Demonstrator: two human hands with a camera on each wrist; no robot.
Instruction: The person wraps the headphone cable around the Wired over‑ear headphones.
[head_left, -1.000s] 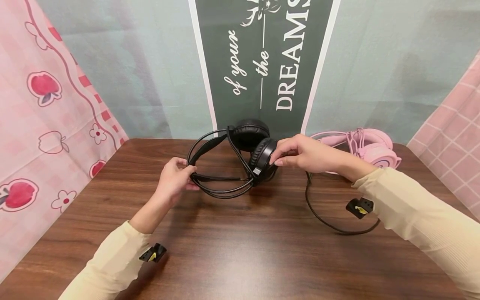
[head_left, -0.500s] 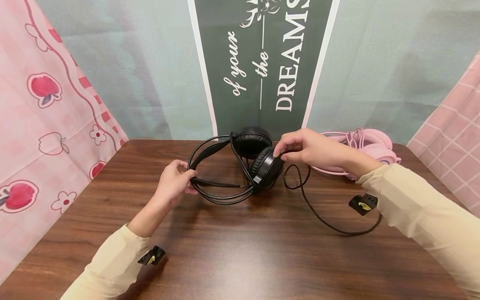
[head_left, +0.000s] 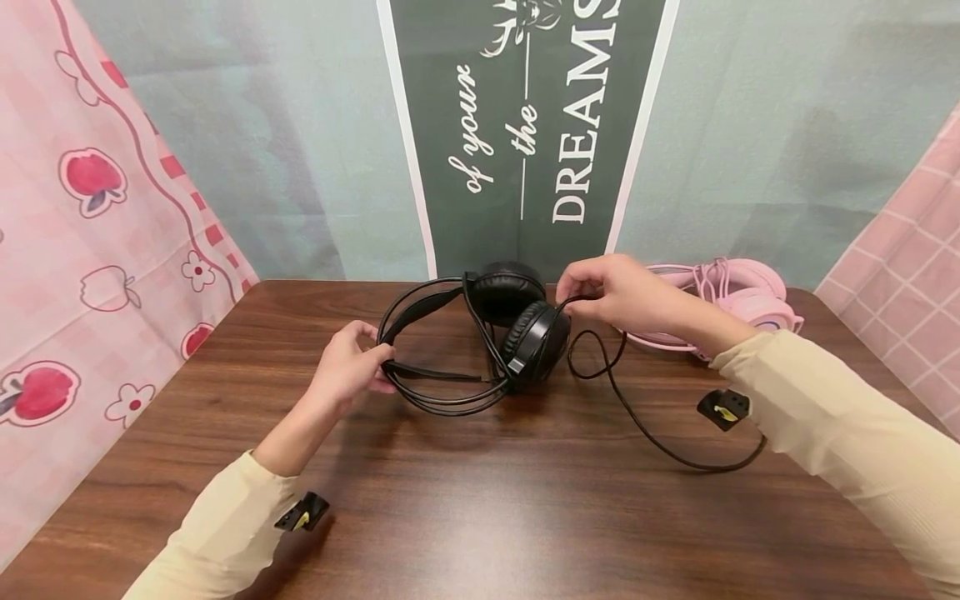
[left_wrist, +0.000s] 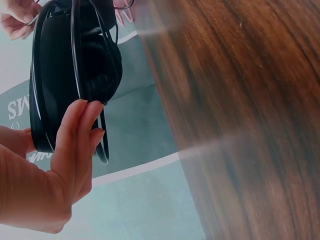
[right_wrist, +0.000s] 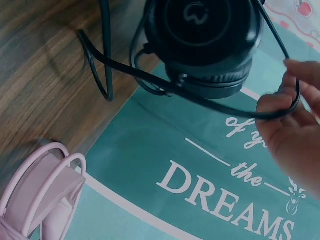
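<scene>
A pair of black headphones (head_left: 538,340) with padded ear cups and thin wire-like headband bars is near the table's back edge. My left hand (head_left: 348,367) grips the headband at its left end, thumb on the near side. In the left wrist view, the fingers of that hand (left_wrist: 65,160) lie along the band (left_wrist: 52,85). Beside the right ear cup, my right hand (head_left: 622,292) pinches the black cable (head_left: 637,423). The right wrist view has the cable (right_wrist: 215,106) bending around those fingers, apart from the cup's round outer face (right_wrist: 200,25).
Pink headphones (head_left: 753,287) with their cord bundled lie at the back right, partly behind my right forearm. The cable loops over the brown wooden table (head_left: 480,500). A printed cloth (head_left: 517,192) hangs behind, with pink curtains on both sides.
My right hand has left the ear cup, moved slightly right and now pinches the cable. The headphones have come down a little. A small cable loop now shows right of them.
</scene>
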